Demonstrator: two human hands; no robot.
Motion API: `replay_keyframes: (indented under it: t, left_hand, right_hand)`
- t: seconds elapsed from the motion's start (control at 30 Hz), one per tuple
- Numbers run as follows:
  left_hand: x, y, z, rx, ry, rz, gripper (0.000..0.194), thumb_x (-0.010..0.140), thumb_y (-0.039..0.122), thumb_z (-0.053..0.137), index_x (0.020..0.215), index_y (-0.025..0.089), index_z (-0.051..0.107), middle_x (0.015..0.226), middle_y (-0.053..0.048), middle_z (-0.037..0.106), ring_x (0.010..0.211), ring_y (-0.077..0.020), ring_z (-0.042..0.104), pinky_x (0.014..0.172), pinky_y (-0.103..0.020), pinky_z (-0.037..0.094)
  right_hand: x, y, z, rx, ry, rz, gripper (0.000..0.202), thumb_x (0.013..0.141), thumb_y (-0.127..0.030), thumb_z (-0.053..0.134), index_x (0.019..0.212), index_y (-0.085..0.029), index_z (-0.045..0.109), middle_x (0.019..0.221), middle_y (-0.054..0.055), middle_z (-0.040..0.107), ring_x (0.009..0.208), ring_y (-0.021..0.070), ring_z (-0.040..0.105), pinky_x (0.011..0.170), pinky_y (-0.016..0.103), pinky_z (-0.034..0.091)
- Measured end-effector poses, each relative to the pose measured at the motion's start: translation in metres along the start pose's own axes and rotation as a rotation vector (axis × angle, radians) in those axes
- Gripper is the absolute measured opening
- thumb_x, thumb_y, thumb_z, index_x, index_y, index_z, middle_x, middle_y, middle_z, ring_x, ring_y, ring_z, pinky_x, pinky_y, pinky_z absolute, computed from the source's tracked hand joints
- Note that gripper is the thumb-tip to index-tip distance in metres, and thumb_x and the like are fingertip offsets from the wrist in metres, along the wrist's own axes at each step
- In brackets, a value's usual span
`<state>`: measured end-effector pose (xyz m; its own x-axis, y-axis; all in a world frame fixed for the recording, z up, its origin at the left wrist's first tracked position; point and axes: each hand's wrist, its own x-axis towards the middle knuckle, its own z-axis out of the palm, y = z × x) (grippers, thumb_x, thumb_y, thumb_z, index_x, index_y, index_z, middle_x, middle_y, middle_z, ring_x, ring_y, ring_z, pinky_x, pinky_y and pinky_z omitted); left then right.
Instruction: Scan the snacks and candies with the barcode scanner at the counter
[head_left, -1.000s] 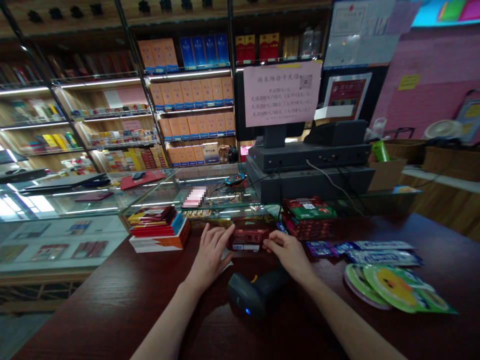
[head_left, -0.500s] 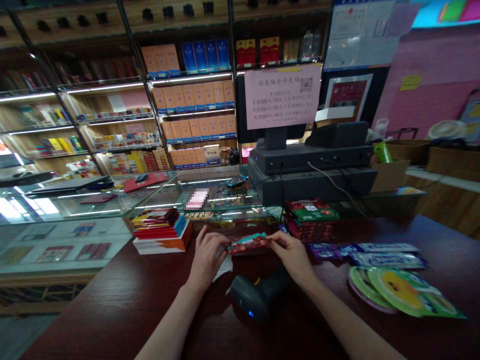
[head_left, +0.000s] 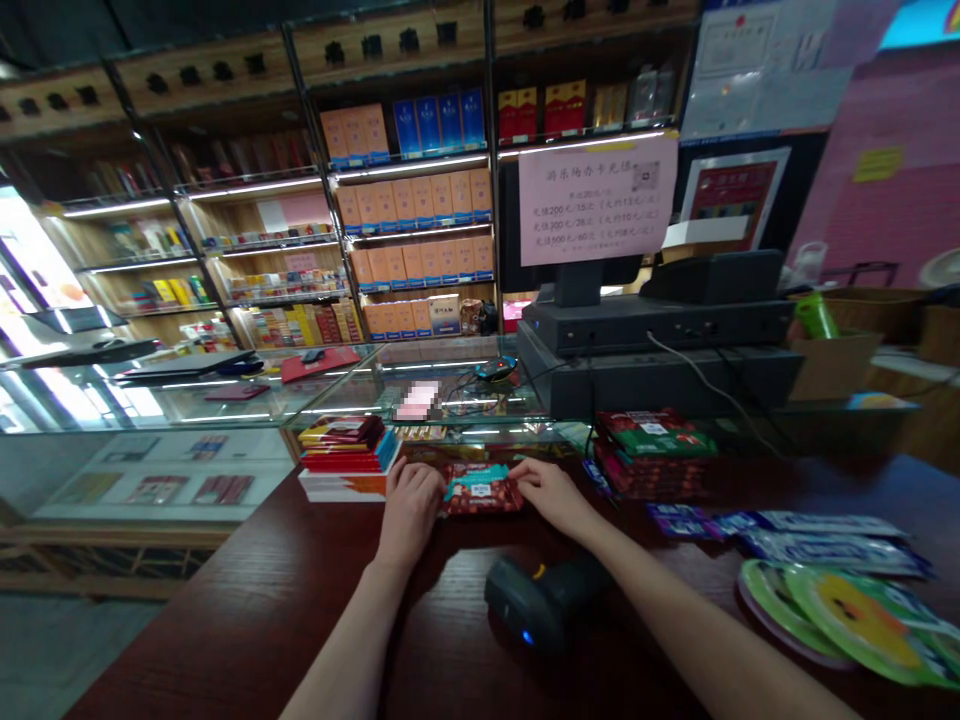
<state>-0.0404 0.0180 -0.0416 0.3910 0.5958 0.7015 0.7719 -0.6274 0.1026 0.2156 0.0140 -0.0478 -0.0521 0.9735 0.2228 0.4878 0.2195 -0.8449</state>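
A dark red and turquoise snack packet point(head_left: 481, 490) with a white label lies at the far side of the brown table, between my hands. My left hand point(head_left: 414, 500) is closed at the packet's left edge, its fingertips partly hidden. At the upper right corner, the fingers of my right hand point(head_left: 551, 495) pinch the packet. Nearer to me, a black barcode scanner point(head_left: 536, 605) with a blue light rests on the table, its handle close to my right forearm. Just left of my left hand stands a stack of red, yellow and white boxes or packets point(head_left: 349, 460).
Right of my right hand is a pile of red and green packets point(head_left: 656, 450). Purple-and-white long packets point(head_left: 825, 540) and green round-edged packs point(head_left: 855, 615) lie farther right. Behind stand a glass counter point(head_left: 345, 390) and a dark cash register point(head_left: 652, 370).
The packet has gone from tilted, seen nearly edge-on, to lying with its labelled face visible. Both hands have stayed at its sides. The view has shifted left.
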Motion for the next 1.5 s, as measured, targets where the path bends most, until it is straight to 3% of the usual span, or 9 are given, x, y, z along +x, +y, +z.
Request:
replay_keyframes:
  t: [0.17,0.37,0.6,0.7,0.8,1.0,1.1,1.27,1.5]
  left_hand:
    - [-0.003,-0.006,0.007,0.064,-0.1,-0.084,0.017,0.084,0.008,0.055,0.08,0.023,0.062,0.083,-0.001,0.067,0.092,-0.0219,0.057,0.094,-0.043,0.04]
    - [-0.004,-0.01,0.005,0.062,-0.135,-0.164,0.016,0.086,0.013,0.057,0.081,0.024,0.067,0.086,-0.001,0.071,0.093,-0.0225,0.058,0.093,-0.043,0.037]
    - [-0.002,-0.009,-0.007,0.126,-0.36,-0.294,0.022,0.092,0.022,0.055,0.093,0.029,0.076,0.107,-0.002,0.073,0.106,-0.0235,0.055,0.093,-0.042,0.035]
    - [-0.002,-0.003,-0.016,0.233,-0.43,-0.305,0.029,0.092,0.02,0.053,0.103,0.034,0.076,0.126,-0.003,0.066,0.116,-0.0269,0.051,0.094,-0.043,0.037]
    - [-0.003,0.005,-0.023,0.352,-0.479,-0.312,0.034,0.092,0.018,0.05,0.114,0.03,0.073,0.142,-0.008,0.054,0.126,-0.0312,0.046,0.099,-0.047,0.037]
    - [-0.005,0.011,-0.023,0.396,-0.566,-0.353,0.04,0.09,0.035,0.059,0.127,0.02,0.064,0.154,-0.015,0.039,0.134,-0.0339,0.041,0.105,-0.048,0.038]
    - [-0.007,0.01,-0.019,0.417,-0.598,-0.385,0.045,0.091,0.029,0.057,0.135,0.019,0.056,0.152,-0.016,0.04,0.131,-0.0332,0.043,0.102,-0.047,0.04]
    - [-0.007,0.01,-0.018,0.443,-0.633,-0.434,0.043,0.098,0.015,0.032,0.133,0.019,0.056,0.124,-0.016,0.055,0.115,-0.0303,0.053,0.09,-0.042,0.048]
    - [-0.006,0.007,-0.017,0.449,-0.66,-0.492,0.048,0.097,0.014,0.03,0.141,0.022,0.049,0.118,-0.016,0.052,0.113,-0.0292,0.052,0.087,-0.04,0.05]
  right_hand:
    - [0.012,0.0,0.011,-0.04,-0.036,0.011,0.024,0.077,-0.01,0.053,0.091,-0.02,0.069,0.092,0.004,0.078,0.087,0.0198,0.073,0.082,0.029,0.052]
    - [0.011,-0.012,0.018,-0.174,-0.086,-0.007,0.029,0.077,-0.006,0.049,0.093,-0.02,0.069,0.096,0.005,0.078,0.091,0.0205,0.073,0.08,0.028,0.05]
    - [0.007,-0.023,0.022,-0.298,-0.189,-0.024,0.026,0.082,-0.012,0.051,0.101,-0.022,0.066,0.105,0.005,0.076,0.101,0.0214,0.069,0.087,0.029,0.047]
    - [0.002,-0.031,0.02,-0.418,-0.253,-0.031,0.026,0.083,-0.026,0.061,0.109,-0.022,0.064,0.113,0.007,0.072,0.112,0.0256,0.063,0.093,0.035,0.043]
    - [-0.001,-0.04,0.02,-0.506,-0.316,-0.052,0.041,0.079,-0.037,0.069,0.116,-0.021,0.061,0.119,0.011,0.067,0.115,0.0293,0.058,0.096,0.04,0.04]
    - [0.001,-0.046,0.029,-0.587,-0.321,-0.12,0.037,0.085,-0.036,0.066,0.119,-0.02,0.06,0.124,0.014,0.063,0.118,0.0304,0.055,0.097,0.041,0.037]
    - [0.005,-0.045,0.034,-0.615,-0.313,-0.141,0.036,0.087,-0.036,0.066,0.118,-0.02,0.059,0.124,0.015,0.063,0.118,0.031,0.055,0.096,0.042,0.037]
    - [0.013,-0.046,0.04,-0.639,-0.315,-0.154,0.037,0.087,-0.035,0.067,0.118,-0.019,0.059,0.124,0.016,0.063,0.118,0.0312,0.056,0.096,0.042,0.038]
    - [0.022,-0.04,0.048,-0.641,-0.311,-0.171,0.035,0.088,-0.036,0.066,0.118,-0.02,0.058,0.123,0.015,0.065,0.122,0.0301,0.054,0.096,0.042,0.037]
